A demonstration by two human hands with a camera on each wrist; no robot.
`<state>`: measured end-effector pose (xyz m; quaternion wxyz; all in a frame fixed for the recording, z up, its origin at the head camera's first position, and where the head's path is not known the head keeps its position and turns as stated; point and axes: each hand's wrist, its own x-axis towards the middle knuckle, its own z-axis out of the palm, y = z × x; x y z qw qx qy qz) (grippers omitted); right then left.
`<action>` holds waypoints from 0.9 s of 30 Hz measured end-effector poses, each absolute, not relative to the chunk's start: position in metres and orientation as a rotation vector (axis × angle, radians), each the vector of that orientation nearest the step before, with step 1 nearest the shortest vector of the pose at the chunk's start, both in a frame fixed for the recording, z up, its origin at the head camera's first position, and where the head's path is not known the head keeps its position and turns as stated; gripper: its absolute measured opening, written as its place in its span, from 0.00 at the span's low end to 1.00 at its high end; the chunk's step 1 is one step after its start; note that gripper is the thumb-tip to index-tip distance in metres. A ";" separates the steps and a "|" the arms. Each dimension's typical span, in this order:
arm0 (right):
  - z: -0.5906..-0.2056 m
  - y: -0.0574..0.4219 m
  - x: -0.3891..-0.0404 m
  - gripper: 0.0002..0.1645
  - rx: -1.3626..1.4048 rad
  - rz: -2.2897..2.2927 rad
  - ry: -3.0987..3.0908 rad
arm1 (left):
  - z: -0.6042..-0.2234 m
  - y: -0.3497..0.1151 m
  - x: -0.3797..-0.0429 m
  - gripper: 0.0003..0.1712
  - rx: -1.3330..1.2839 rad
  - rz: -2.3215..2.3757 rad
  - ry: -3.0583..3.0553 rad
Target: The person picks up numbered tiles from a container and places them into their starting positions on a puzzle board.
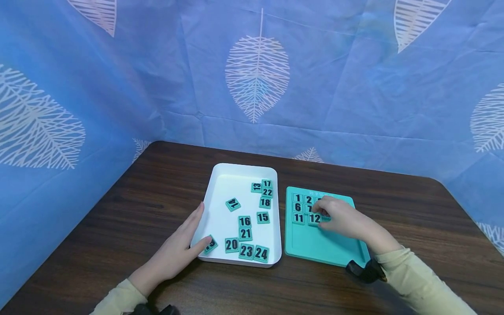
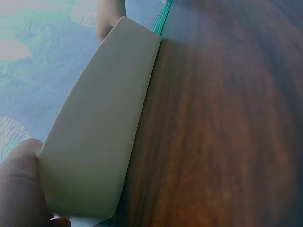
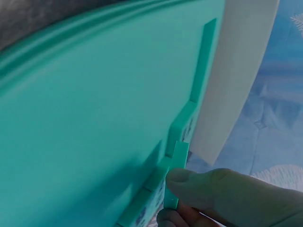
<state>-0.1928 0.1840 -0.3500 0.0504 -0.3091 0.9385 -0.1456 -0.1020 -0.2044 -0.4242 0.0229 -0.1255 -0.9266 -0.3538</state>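
Note:
My right hand (image 1: pixel 347 219) pinches the number tile 12 (image 1: pixel 314 219) between thumb and fingers, over the teal number board (image 1: pixel 327 245). In the right wrist view that tile (image 3: pixel 180 155) is tilted, standing out above the tiles set along the board. Tiles 1, 2, 6, 7 and 11 (image 1: pixel 298 218) show on the board; my fingers cover others. My left hand (image 1: pixel 177 249) holds the white tray (image 1: pixel 220 175) at its near left side, with the thumb over the rim. The thumb partly hides tile 19 (image 1: pixel 211 245).
Inside the tray lie several loose number tiles, including 14 (image 1: pixel 233 204), 16 (image 1: pixel 244 221) and 24 (image 1: pixel 261 253). Tray and board stand side by side, a narrow gap between them, on a dark wooden table (image 1: pixel 177 175). A blue leaf-patterned cloth (image 1: pixel 189 78) hangs behind.

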 end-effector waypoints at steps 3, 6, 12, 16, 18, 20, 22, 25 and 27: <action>-0.354 0.184 -0.194 0.17 -0.939 -0.452 2.849 | -0.425 -0.205 -0.102 0.45 -0.400 -1.089 -2.861; -0.357 0.185 -0.195 0.17 -0.938 -0.458 2.836 | -0.425 -0.205 -0.102 0.45 -0.405 -1.094 -2.857; -0.360 0.185 -0.195 0.17 -0.947 -0.460 2.839 | -0.425 -0.204 -0.102 0.45 -0.412 -1.094 -2.847; -0.361 0.184 -0.196 0.16 -0.949 -0.458 2.851 | -0.425 -0.204 -0.102 0.45 -0.416 -1.095 -2.844; -0.362 0.184 -0.196 0.15 -0.948 -0.455 2.858 | -0.425 -0.205 -0.102 0.45 -0.417 -1.094 -2.842; -0.363 0.184 -0.196 0.15 -0.948 -0.452 2.864 | -0.425 -0.205 -0.102 0.45 -0.422 -1.092 -2.838; -0.364 0.183 -0.196 0.15 -0.946 -0.451 2.870 | -0.425 -0.205 -0.102 0.45 -0.428 -1.087 -2.834; -0.364 0.183 -0.196 0.15 -0.948 -0.448 2.876 | -0.426 -0.205 -0.102 0.45 -0.427 -1.083 -2.834; -0.364 0.183 -0.196 0.15 -0.949 -0.444 2.880 | -0.426 -0.205 -0.103 0.45 -0.421 -1.080 -2.839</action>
